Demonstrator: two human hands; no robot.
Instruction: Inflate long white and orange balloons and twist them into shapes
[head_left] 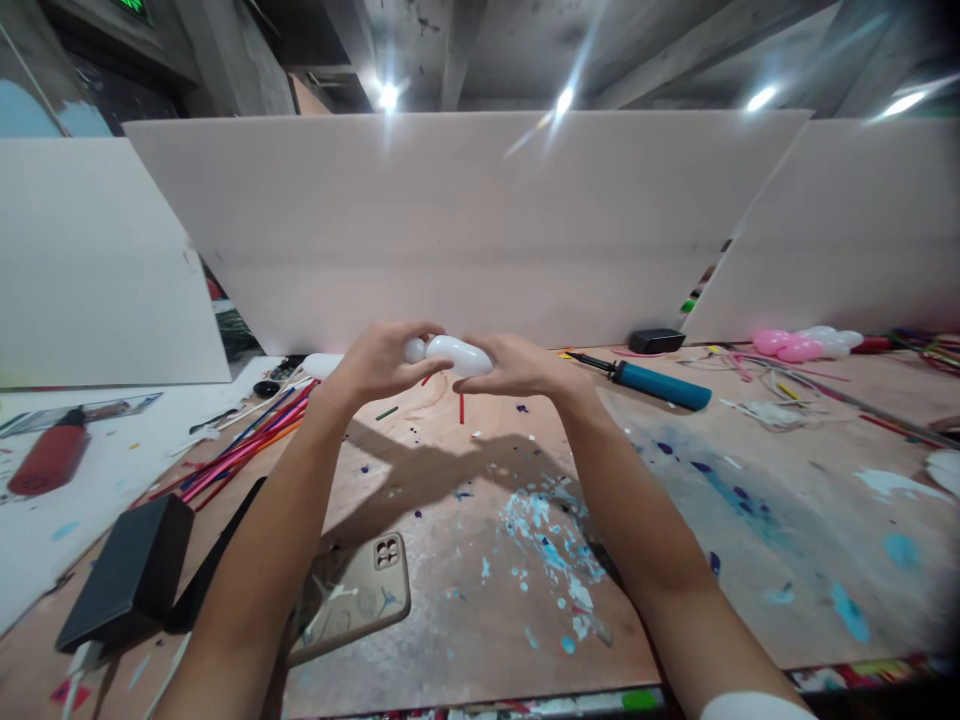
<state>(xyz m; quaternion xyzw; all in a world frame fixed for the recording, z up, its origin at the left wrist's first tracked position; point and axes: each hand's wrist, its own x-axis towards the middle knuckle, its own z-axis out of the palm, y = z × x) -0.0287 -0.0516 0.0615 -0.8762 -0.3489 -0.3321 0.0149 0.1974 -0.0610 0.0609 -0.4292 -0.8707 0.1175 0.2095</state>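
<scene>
Both my hands are raised over the middle of the table, gripping one long white balloon point(459, 355). My left hand point(379, 362) curls around a small round segment of it, and its thumb lies along the underside. The balloon's tail comes out to the left, behind my left wrist. My right hand point(517, 365) pinches the right end of the larger segment between thumb and fingers. A narrow twist parts the small segment from the larger one. Under the hands a red strip point(461, 408) is visible.
A blue hand pump point(664, 385) lies right of my hands. Left are uninflated balloons point(247, 450), a black box-shaped device point(127, 570) and a red bottle point(51, 455). A phone point(360, 590) lies near my left forearm. Pink and white balloons point(795, 345) sit far right. White boards point(465, 220) stand behind.
</scene>
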